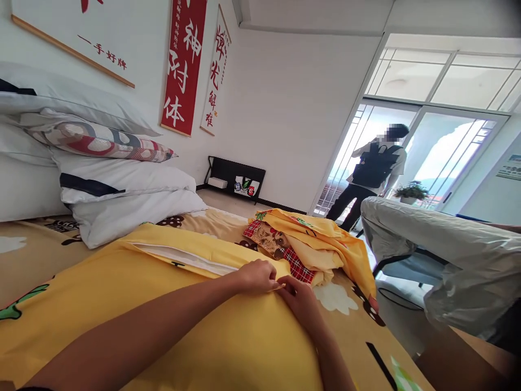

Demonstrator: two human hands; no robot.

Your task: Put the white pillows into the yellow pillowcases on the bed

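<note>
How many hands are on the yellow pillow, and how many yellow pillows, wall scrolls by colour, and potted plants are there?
Left hand and right hand: 2
Yellow pillow: 1
Red scroll: 1
White scrolls: 2
Potted plant: 1
Total: 7

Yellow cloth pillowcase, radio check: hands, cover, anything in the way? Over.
Left hand, right hand: pinching fabric edge. Yellow cloth pillowcase gapes along a slit, white fabric showing inside. Nothing visibly blocking; heap of yellow and red-checked cloth lies beyond.
</note>
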